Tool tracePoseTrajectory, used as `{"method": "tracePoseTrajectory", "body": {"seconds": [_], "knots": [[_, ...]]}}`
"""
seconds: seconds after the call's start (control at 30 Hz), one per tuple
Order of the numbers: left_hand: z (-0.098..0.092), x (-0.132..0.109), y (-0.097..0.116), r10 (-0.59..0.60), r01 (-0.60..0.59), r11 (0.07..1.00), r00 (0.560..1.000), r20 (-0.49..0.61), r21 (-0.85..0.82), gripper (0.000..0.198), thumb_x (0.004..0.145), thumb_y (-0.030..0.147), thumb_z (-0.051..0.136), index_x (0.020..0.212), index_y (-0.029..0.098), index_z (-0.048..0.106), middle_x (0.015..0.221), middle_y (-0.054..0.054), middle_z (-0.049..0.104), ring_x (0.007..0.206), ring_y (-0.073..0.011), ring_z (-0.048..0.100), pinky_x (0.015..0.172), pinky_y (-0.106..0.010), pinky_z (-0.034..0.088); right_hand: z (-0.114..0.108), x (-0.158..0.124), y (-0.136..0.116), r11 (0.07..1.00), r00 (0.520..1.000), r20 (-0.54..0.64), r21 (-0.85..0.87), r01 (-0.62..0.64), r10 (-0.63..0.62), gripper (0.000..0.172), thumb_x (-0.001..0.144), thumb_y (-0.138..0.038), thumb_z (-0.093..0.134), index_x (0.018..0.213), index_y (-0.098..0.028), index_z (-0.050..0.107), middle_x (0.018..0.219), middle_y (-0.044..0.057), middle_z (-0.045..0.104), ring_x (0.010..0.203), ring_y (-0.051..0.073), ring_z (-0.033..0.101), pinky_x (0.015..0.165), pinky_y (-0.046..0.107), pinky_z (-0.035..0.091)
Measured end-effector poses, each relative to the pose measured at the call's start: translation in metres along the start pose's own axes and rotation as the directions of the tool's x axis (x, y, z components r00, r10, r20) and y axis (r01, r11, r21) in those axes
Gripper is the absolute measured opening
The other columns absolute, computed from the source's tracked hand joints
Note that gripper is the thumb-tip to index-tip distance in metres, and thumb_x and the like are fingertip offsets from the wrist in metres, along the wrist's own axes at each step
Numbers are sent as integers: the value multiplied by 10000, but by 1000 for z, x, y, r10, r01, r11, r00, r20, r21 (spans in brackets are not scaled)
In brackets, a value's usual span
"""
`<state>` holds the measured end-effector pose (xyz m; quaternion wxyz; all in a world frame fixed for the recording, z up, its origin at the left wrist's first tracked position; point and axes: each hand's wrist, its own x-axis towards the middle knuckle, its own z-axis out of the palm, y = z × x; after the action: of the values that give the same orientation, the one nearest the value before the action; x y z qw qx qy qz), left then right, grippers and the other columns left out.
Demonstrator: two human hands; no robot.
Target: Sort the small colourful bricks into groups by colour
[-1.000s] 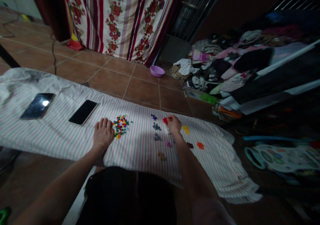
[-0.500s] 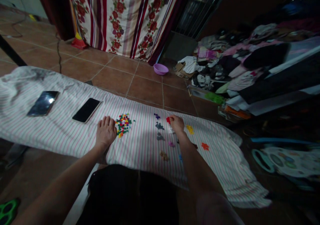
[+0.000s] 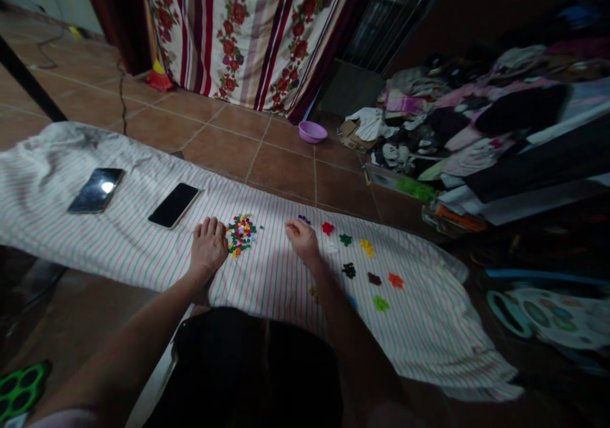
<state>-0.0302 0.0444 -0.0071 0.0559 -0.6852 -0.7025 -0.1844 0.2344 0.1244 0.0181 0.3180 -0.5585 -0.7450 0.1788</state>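
A mixed pile of small coloured beads (image 3: 241,232) lies on a striped cloth (image 3: 119,250). My left hand (image 3: 208,246) rests flat on the cloth just left of the pile, fingers stretched out. My right hand (image 3: 301,239) hovers between the pile and several small sorted heaps, its fingers curled; what they hold, if anything, is hidden. The heaps to its right include red (image 3: 327,228), green (image 3: 345,239), yellow (image 3: 366,247) and orange (image 3: 395,280).
Two dark phones (image 3: 173,204) (image 3: 96,190) lie on the cloth at the left. Behind are a tiled floor, a purple bowl (image 3: 312,132), a floral curtain (image 3: 257,34) and heaped clothes (image 3: 457,117) at the right. A green holed tray (image 3: 19,390) sits at bottom left.
My right hand has moved left from the red heap toward the mixed pile. The camera has shifted, and more sorted heaps show at the right. My left hand has stayed put.
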Motion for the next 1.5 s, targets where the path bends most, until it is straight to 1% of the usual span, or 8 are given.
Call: {"method": "tracePoseTrajectory", "body": {"seconds": [0.1, 0.2, 0.43, 0.63, 0.87, 1.1, 1.33, 1.5], "knots": [[0, 0, 0, 0, 0, 1000, 1000, 6, -17, 371, 909, 245, 352, 1164, 105, 581, 1359, -210, 532, 1331, -356, 419, 1069, -504, 314, 32, -16, -24, 988, 991, 105, 139, 68, -83, 154, 826, -196, 564, 890, -210, 704, 839, 29, 657, 747, 150, 627, 725, 264, 514], [-1, 0, 1, -1, 1, 1000, 1000, 5, -30, 373, 904, 238, 358, 1165, 97, 584, 1366, -222, 524, 1333, -359, 418, 1069, -511, 313, 55, -27, -39, 973, 971, 178, 192, 124, -159, 147, 831, -157, 571, 888, -207, 697, 851, 30, 640, 764, 148, 625, 732, 266, 517], [-1, -1, 1, 3, -3, 1000, 1000, -15, -15, 360, 887, 230, 382, 1166, 121, 582, 1349, -197, 549, 1327, -347, 430, 1066, -499, 313, 74, -39, -49, 978, 956, 204, 65, 201, -210, 205, 814, -75, 567, 900, -221, 683, 886, 29, 620, 857, 167, 598, 813, 286, 499], [0, -1, 0, 0, 0, 998, 1000, -12, -56, 355, 886, 230, 378, 1152, 118, 584, 1351, -207, 537, 1330, -351, 418, 1067, -505, 311, 74, -43, -51, 988, 965, 212, 54, 143, -152, 159, 829, -92, 566, 878, -206, 666, 889, 37, 606, 819, 165, 599, 805, 294, 503], [-1, -1, 0, 15, -16, 1000, 999, -33, -10, 347, 900, 230, 363, 1148, 118, 578, 1342, -205, 538, 1314, -347, 429, 1059, -496, 317, 73, -46, -47, 984, 977, 160, 132, 121, -142, 144, 832, -104, 552, 873, -205, 646, 846, 21, 607, 785, 151, 599, 773, 274, 501], [-1, -1, 0, 22, -24, 999, 998, -58, -35, 316, 895, 231, 377, 1104, 136, 593, 1303, -192, 565, 1296, -343, 451, 1042, -492, 328, 70, -50, -44, 983, 992, 114, 180, 41, -62, 134, 838, -145, 531, 897, -202, 639, 829, 23, 630, 737, 144, 608, 704, 258, 501], [-3, -1, 1, 32, -31, 999, 999, -38, 19, 321, 903, 238, 355, 1093, 122, 586, 1286, -192, 568, 1283, -343, 449, 1020, -483, 341, 44, -53, -29, 995, 999, 42, 98, 7, -11, 191, 830, -162, 511, 930, -207, 668, 836, 23, 645, 730, 137, 594, 716, 242, 491], [-4, -1, 1, 33, -32, 999, 999, -41, 20, 317, 909, 247, 347, 1087, 131, 583, 1276, -182, 571, 1275, -335, 450, 1024, -476, 337, 20, -53, -10, 997, 999, -15, 78, 30, -29, 232, 854, -198, 467, 923, -187, 688, 874, 63, 683, 803, 171, 629, 782, 283, 505]]}}
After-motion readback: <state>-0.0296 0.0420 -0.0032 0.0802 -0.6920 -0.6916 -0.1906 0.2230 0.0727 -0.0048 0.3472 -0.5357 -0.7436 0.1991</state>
